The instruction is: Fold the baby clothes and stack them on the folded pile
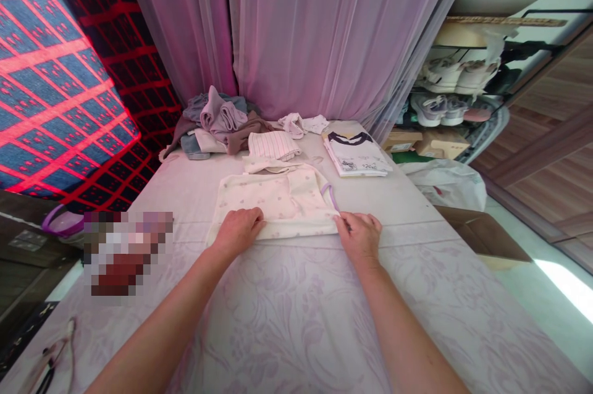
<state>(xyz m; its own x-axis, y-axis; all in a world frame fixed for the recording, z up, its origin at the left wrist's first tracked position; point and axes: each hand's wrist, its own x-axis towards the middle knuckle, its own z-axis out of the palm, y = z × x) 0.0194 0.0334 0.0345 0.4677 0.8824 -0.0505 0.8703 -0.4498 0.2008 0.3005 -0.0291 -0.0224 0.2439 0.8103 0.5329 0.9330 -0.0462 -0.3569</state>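
A cream shirt with a small scattered print lies partly folded on the bed, its purple-trimmed neckline at the right end. My left hand is closed on the shirt's near edge, left of its middle; the fingertips are partly hidden. At the near right corner, beside the neckline, my right hand pinches the fabric between thumb and fingers. Just behind the shirt lies a striped folded garment, with more cream cloth between the two.
Behind on the left is a heap of crumpled clothes. A stack of folded shirts sits at the back right. A cable lies at the front left. Lilac curtains hang behind; a shoe rack stands right.
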